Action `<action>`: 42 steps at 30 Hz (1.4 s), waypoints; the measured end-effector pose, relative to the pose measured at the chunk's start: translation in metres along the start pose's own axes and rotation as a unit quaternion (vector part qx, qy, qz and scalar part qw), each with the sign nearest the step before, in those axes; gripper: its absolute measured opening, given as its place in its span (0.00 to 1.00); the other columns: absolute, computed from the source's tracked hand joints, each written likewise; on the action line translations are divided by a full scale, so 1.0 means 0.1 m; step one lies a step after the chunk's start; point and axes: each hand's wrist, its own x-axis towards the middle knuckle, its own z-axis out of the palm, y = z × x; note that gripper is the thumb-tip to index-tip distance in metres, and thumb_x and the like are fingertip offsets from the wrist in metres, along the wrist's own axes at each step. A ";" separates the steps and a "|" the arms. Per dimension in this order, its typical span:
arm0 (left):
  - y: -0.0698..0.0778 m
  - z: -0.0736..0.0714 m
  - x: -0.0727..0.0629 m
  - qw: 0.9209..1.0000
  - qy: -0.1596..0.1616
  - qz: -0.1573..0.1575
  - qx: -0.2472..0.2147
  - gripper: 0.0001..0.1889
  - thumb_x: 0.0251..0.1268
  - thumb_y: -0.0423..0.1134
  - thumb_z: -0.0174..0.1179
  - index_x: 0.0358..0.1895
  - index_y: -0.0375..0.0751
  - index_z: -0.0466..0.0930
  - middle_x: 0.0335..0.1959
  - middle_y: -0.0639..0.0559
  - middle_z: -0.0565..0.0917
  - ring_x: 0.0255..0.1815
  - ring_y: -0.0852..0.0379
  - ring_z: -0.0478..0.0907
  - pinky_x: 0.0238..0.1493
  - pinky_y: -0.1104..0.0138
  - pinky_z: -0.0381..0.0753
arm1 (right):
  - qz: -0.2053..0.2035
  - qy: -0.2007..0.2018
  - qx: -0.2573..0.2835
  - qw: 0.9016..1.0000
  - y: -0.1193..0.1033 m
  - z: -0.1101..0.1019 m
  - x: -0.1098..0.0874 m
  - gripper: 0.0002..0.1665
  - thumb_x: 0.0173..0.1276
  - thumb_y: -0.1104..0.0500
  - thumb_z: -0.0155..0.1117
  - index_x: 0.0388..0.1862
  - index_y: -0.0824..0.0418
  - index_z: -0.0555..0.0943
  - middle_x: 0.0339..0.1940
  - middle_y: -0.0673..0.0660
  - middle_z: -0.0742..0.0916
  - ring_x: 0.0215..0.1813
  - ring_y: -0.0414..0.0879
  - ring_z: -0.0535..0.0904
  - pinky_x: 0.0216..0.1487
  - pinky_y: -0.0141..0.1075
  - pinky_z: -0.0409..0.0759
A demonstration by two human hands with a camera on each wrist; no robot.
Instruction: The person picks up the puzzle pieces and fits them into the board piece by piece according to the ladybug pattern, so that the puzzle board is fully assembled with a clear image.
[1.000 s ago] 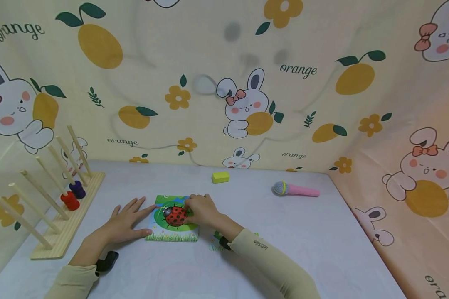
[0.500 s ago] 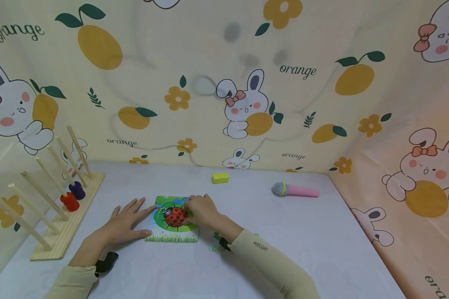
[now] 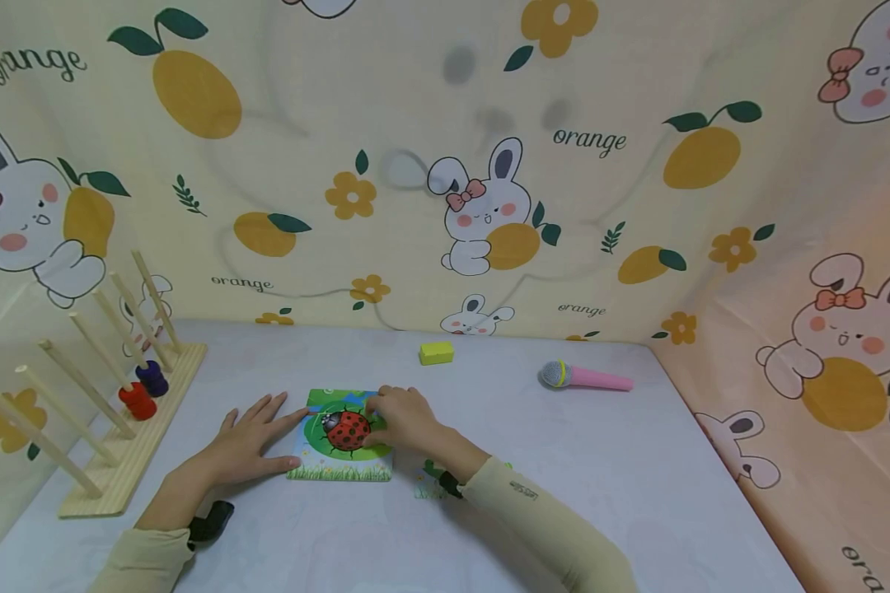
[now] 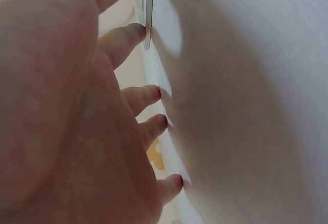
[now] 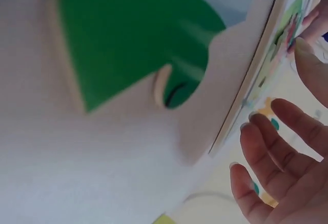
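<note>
A ladybug jigsaw puzzle (image 3: pixel 337 461) lies flat on the white table in the head view. My left hand (image 3: pixel 245 445) is spread beside it, with the index fingertip and thumb at its left edge; other fingertips touch the table in the left wrist view. My right hand (image 3: pixel 404 420) is over the puzzle's right side. In the right wrist view its thumb (image 5: pixel 310 67) touches the puzzle's face, while the other fingers are loosely bent and apart. Under the right wrist lies a loose green puzzle piece (image 5: pixel 133 39), partly hidden in the head view by the forearm.
A wooden peg stand (image 3: pixel 148 449) with red rings (image 3: pixel 138 401) and purple rings (image 3: pixel 152 378) stands at the left. At the back are a yellow block (image 3: pixel 436 353) and a pink toy microphone (image 3: pixel 597 378). Patterned cloth (image 3: pixel 408 99) hangs behind the table.
My right forearm and wrist have shifted very slightly to the right, with the fingers still on the puzzle's right side. My left hand and the puzzle have stayed in place.
</note>
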 end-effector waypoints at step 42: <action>-0.01 0.00 0.01 1.000 -0.005 0.000 0.001 0.44 0.56 0.68 0.64 0.73 0.47 0.68 0.75 0.28 0.59 0.73 0.22 0.51 0.61 0.22 0.46 | -0.092 -0.150 -0.024 0.984 -0.14 0.03 -0.46 0.49 0.74 0.30 0.46 0.82 0.58 0.52 0.83 0.52 0.52 0.82 0.49 0.44 0.78 0.53 0.49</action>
